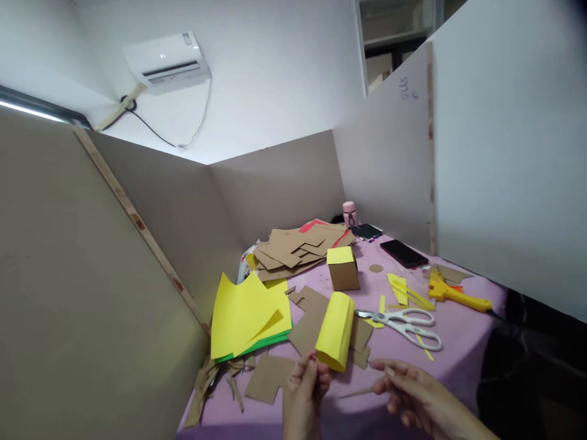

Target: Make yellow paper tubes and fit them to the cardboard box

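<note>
A rolled yellow paper tube (337, 330) stands tilted near the table's front, its lower opening toward me. My left hand (307, 382) is closed in a pinch at the tube's lower left edge; a small red spot shows at the fingertips. To the right of the tube, my right hand (403, 391) has its fingers bent around one end of a thin brown cardboard piece (358, 393), seen nearly edge-on. White-handled scissors (403, 321) lie just beyond the right hand, blades pointing at the tube. Behind the tube sits a brown cardboard box (343, 276) with a yellow top.
Yellow and green sheets (250, 318) lie at left, with cardboard scraps (270, 376) in front. A cardboard pile (298, 247) fills the back. At right are a yellow glue gun (458, 295), a phone (403, 253) and yellow strips (401, 288). A pink bottle (350, 215) stands behind; partitions surround the table.
</note>
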`<move>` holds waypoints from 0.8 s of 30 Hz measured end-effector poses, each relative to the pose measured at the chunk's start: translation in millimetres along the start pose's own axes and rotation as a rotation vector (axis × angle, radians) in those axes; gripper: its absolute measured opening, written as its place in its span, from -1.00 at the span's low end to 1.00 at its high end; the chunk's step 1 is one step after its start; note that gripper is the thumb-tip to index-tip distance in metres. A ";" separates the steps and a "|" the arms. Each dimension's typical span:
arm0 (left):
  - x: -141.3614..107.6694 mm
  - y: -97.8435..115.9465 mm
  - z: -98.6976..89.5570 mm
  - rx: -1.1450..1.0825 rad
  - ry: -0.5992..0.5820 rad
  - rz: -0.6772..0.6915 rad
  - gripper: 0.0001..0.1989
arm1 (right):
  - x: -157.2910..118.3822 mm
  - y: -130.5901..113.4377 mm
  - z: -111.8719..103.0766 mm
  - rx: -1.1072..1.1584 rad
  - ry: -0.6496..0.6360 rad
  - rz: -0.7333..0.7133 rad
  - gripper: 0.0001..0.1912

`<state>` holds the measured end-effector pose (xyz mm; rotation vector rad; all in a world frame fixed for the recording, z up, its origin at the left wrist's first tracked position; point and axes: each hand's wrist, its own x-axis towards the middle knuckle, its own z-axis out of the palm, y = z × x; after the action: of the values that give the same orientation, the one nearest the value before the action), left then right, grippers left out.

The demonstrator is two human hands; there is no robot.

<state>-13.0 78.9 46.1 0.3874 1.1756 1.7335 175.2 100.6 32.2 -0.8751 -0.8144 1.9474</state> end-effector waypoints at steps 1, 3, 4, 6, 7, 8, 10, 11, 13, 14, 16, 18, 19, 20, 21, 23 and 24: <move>-2.1 -5.3 0.7 0.005 -0.031 -0.008 -0.68 | 3.4 4.2 -0.4 -0.007 -0.008 0.012 -0.54; -6.0 -14.0 0.3 0.020 -0.086 -0.045 -0.61 | 9.9 12.1 -2.0 -0.026 -0.018 0.013 -0.47; -7.4 -17.3 -0.7 0.031 -0.103 -0.071 -0.58 | 12.7 15.6 -3.0 -0.033 -0.017 0.003 -0.44; -8.6 -22.7 -4.2 0.063 -0.109 -0.116 -0.55 | 17.3 21.1 -5.0 -0.032 -0.005 -0.026 -0.45; -8.4 -25.1 -6.5 0.082 -0.111 -0.123 -0.54 | 19.0 23.0 -5.8 -0.025 -0.001 -0.030 -0.46; -7.7 -27.8 -8.8 0.103 -0.123 -0.117 -0.54 | 20.4 24.3 -6.5 -0.018 0.001 -0.026 -0.46; -5.4 -34.3 -13.0 0.131 -0.170 -0.076 -0.53 | 22.1 25.6 -6.9 -0.001 0.008 -0.011 -0.47; -4.0 -38.1 -14.4 0.134 -0.197 -0.060 -0.52 | 22.6 25.7 -6.6 -0.001 0.012 -0.012 -0.47; -1.2 -45.4 -15.7 0.129 -0.227 -0.048 -0.46 | 23.1 25.7 -5.6 -0.020 0.019 -0.029 -0.47; 0.1 -48.1 -15.8 0.134 -0.225 -0.051 -0.41 | 23.4 25.7 -4.9 -0.035 0.024 -0.041 -0.46; 2.6 -49.3 -15.7 0.190 -0.195 -0.039 -0.30 | 24.5 26.2 -4.0 -0.061 0.037 -0.068 -0.45; 3.6 -43.1 -15.4 0.278 -0.140 0.061 -0.27 | 26.8 27.0 -4.3 -0.072 0.055 -0.095 -0.44; 2.9 -37.6 -14.4 0.311 -0.105 0.136 -0.31 | 28.2 27.3 -4.9 -0.073 0.064 -0.108 -0.44; 1.2 -31.0 -12.1 0.339 -0.076 0.208 -0.35 | 29.7 27.5 -5.8 -0.074 0.068 -0.119 -0.44; -1.7 -24.4 -7.7 0.361 -0.064 0.263 -0.40 | 31.2 27.5 -6.8 -0.074 0.067 -0.127 -0.45; -11.4 -14.6 9.5 0.411 -0.118 0.283 -0.48 | 34.0 26.9 -8.4 -0.072 0.058 -0.134 -0.46; -17.8 -13.4 22.5 0.432 -0.202 0.264 -0.50 | 35.2 26.3 -8.7 -0.072 0.051 -0.129 -0.47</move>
<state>18.3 76.8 50.0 0.9937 1.3935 1.6031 156.7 121.3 -2.9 -0.8893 -0.8934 1.7858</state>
